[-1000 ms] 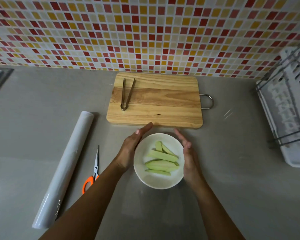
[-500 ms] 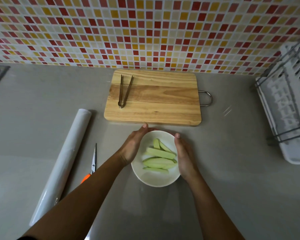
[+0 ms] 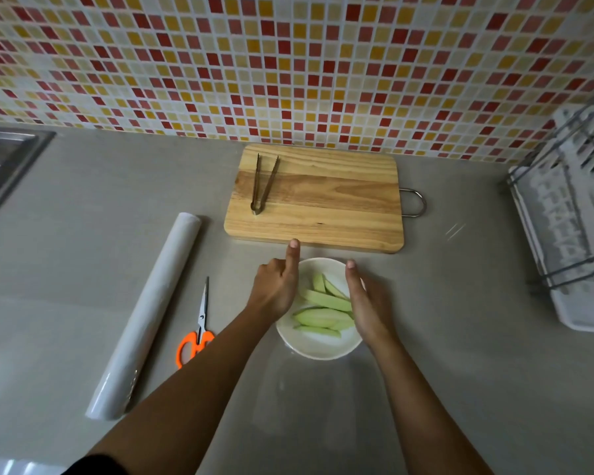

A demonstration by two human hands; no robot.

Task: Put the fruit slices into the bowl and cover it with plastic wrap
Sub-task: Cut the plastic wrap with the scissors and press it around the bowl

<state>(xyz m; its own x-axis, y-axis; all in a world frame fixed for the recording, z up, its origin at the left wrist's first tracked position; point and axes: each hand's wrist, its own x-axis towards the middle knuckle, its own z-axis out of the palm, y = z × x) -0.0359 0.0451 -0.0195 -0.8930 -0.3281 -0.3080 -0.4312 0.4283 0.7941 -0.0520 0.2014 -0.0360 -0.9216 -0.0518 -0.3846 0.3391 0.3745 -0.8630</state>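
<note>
— How are the hands placed?

— The left hand is laid against the left side of the white bowl, its forefinger stretched forward towards the cutting board and the other fingers curled. The right hand is set flat against the bowl's right side, fingers straight and together. Nothing is gripped by either; the bowl is bracketed between the two palms.

— And the fruit?

— Pale green fruit slices are piled inside the bowl, between the two hands, partly hidden by the right palm. Whether film is stretched over the rim cannot be told.

— What is found further out?

— The board is seen just beyond the bowl, with metal tongs lying on its left part. To the left of the left forearm, orange-handled scissors are laid on the grey counter, and beyond them a roll of plastic wrap lies diagonally. A white dish rack is placed at the far right, a steel sink at the far left.
</note>
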